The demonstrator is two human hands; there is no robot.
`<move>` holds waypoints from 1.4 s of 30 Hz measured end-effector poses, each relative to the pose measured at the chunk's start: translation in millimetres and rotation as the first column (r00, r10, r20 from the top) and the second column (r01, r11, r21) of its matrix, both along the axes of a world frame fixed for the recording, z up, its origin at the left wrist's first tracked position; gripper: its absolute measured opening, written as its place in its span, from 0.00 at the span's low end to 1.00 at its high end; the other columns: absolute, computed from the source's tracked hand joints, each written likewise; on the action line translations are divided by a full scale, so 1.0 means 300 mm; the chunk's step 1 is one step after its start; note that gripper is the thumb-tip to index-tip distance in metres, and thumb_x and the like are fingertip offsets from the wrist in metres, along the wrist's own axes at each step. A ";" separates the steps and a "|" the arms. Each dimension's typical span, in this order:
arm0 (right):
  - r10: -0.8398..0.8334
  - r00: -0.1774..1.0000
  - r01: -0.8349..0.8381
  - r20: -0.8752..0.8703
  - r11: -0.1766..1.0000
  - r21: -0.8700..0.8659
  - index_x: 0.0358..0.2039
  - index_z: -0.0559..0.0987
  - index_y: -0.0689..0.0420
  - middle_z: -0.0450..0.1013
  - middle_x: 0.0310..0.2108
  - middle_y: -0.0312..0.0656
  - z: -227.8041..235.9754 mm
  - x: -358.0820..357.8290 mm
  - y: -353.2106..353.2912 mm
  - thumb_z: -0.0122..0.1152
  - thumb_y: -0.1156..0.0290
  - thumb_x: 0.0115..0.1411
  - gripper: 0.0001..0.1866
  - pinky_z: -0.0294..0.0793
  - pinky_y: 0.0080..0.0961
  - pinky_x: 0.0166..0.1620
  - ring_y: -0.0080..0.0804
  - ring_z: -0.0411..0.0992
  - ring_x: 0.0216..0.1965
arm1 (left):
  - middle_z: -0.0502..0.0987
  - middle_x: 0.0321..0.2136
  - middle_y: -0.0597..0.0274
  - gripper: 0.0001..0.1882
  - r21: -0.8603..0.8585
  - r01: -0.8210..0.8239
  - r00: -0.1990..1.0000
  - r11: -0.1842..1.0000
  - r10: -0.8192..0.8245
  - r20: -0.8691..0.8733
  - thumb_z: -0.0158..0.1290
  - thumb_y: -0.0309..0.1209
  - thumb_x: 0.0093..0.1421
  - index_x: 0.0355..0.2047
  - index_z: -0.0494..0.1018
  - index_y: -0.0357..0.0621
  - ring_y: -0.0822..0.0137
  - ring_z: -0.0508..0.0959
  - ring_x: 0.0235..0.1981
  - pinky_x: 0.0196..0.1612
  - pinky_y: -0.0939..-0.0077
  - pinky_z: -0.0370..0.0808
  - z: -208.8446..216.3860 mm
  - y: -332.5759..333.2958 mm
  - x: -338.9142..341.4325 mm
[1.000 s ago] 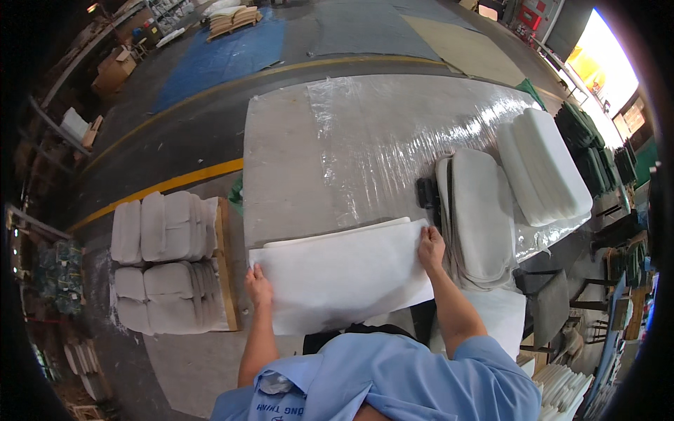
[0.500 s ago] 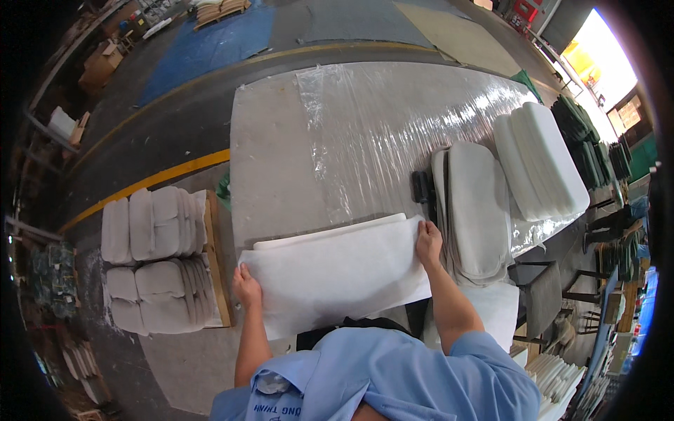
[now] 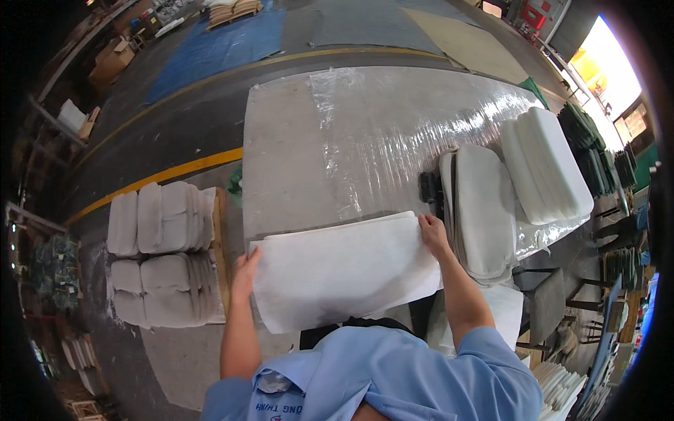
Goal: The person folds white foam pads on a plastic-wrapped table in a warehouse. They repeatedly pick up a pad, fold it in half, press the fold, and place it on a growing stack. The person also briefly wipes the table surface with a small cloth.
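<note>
Lying lengthwise left to right, the white sheet (image 3: 344,270) rests at the near edge of the table (image 3: 284,161), between the right hand (image 3: 433,235), which pinches its far right corner, and the left hand (image 3: 243,274), touching its left end; whether that one pinches, I cannot tell. Neither is clearly nearer.

White sheet (image 3: 344,263) — covering more, pad (image 3: 351,224) showing less

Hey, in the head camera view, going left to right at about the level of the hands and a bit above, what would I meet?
Pale pads at the far left, left hand, white sheet, right hand, grey pad stack, white pad stack.
</note>
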State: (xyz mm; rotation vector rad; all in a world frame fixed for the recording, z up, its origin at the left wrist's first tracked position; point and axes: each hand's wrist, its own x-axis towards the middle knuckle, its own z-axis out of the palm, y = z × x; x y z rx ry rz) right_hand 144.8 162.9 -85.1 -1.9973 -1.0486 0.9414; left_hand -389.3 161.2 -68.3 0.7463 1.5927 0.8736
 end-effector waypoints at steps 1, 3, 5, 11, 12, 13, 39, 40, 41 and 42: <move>-0.040 0.997 0.040 0.061 0.999 0.015 0.45 0.83 0.65 0.82 0.38 0.46 -0.009 0.000 -0.004 0.56 0.55 0.76 0.22 0.73 0.32 0.47 0.33 0.74 0.39 | 0.84 0.38 0.61 0.25 0.075 0.015 0.983 0.997 -0.001 -0.185 0.58 0.51 0.71 0.48 0.82 0.38 0.63 0.82 0.40 0.46 0.64 0.77 -0.015 0.011 0.046; -0.104 0.982 0.098 0.158 0.994 0.048 0.42 0.82 0.64 0.80 0.34 0.48 -0.022 -0.026 0.000 0.56 0.57 0.75 0.20 0.73 0.33 0.45 0.33 0.73 0.36 | 0.85 0.40 0.51 0.25 0.173 0.024 0.888 0.985 0.058 -0.455 0.57 0.49 0.71 0.47 0.81 0.35 0.54 0.82 0.39 0.47 0.59 0.76 -0.035 0.018 0.069; -0.124 0.972 0.104 0.197 0.989 0.106 0.41 0.82 0.63 0.79 0.32 0.48 -0.034 -0.035 0.004 0.55 0.58 0.76 0.19 0.72 0.34 0.44 0.33 0.72 0.34 | 0.85 0.41 0.48 0.25 0.132 0.051 0.813 0.990 0.036 -0.581 0.55 0.50 0.72 0.47 0.81 0.36 0.52 0.82 0.41 0.48 0.58 0.76 -0.052 0.014 0.059; -0.092 0.985 0.068 0.146 0.985 0.158 0.41 0.81 0.63 0.77 0.31 0.39 -0.054 0.021 0.006 0.54 0.55 0.77 0.21 0.71 0.30 0.41 0.29 0.70 0.34 | 0.85 0.34 0.53 0.30 0.322 0.001 0.783 0.947 0.199 -0.589 0.52 0.56 0.73 0.43 0.80 0.36 0.50 0.82 0.37 0.44 0.55 0.76 -0.092 0.013 0.099; -0.078 0.995 0.068 0.061 0.986 0.150 0.41 0.82 0.63 0.76 0.31 0.37 -0.049 0.027 -0.010 0.54 0.53 0.77 0.22 0.70 0.29 0.41 0.28 0.69 0.34 | 0.85 0.32 0.55 0.30 0.357 -0.036 0.808 0.933 0.237 -0.539 0.51 0.58 0.73 0.42 0.80 0.37 0.50 0.82 0.36 0.43 0.55 0.77 -0.078 0.009 0.090; -0.066 0.998 0.068 -0.022 0.987 0.144 0.40 0.82 0.62 0.75 0.31 0.35 -0.040 0.034 -0.031 0.54 0.52 0.77 0.23 0.70 0.28 0.40 0.27 0.69 0.34 | 0.85 0.33 0.57 0.30 0.202 -0.113 0.915 0.973 0.181 -0.360 0.51 0.58 0.72 0.43 0.81 0.39 0.51 0.82 0.37 0.44 0.56 0.77 -0.053 -0.013 0.052; -0.169 0.838 0.177 0.518 0.984 0.035 0.37 0.78 0.59 0.80 0.34 0.62 -0.041 -0.060 -0.308 0.48 0.49 0.76 0.24 0.73 0.62 0.42 0.71 0.77 0.40 | 0.83 0.39 0.38 0.26 0.105 -0.039 0.522 0.994 0.110 -0.846 0.40 0.49 0.78 0.43 0.79 0.40 0.33 0.82 0.42 0.44 0.40 0.76 -0.064 -0.308 0.151; -0.176 0.839 0.182 0.515 0.983 0.040 0.38 0.79 0.59 0.80 0.35 0.62 -0.041 -0.057 -0.306 0.48 0.49 0.76 0.25 0.73 0.61 0.43 0.70 0.77 0.41 | 0.83 0.40 0.38 0.25 0.087 -0.056 0.534 0.995 0.104 -0.839 0.40 0.49 0.78 0.44 0.79 0.41 0.34 0.82 0.43 0.45 0.41 0.76 -0.060 -0.304 0.151; -0.188 0.837 0.188 0.513 0.981 0.052 0.38 0.79 0.59 0.80 0.36 0.62 -0.042 -0.045 -0.301 0.47 0.49 0.76 0.25 0.73 0.61 0.44 0.70 0.78 0.42 | 0.83 0.41 0.39 0.25 0.074 -0.071 0.549 0.995 0.101 -0.830 0.40 0.48 0.78 0.46 0.79 0.41 0.35 0.82 0.45 0.46 0.42 0.76 -0.058 -0.296 0.151; -0.174 0.843 0.177 0.509 0.983 0.043 0.40 0.80 0.59 0.80 0.36 0.63 -0.044 -0.040 -0.305 0.47 0.49 0.76 0.25 0.74 0.60 0.45 0.70 0.78 0.42 | 0.83 0.43 0.39 0.25 0.060 -0.063 0.563 0.996 0.085 -0.822 0.41 0.48 0.78 0.47 0.79 0.41 0.36 0.82 0.46 0.47 0.43 0.76 -0.053 -0.294 0.148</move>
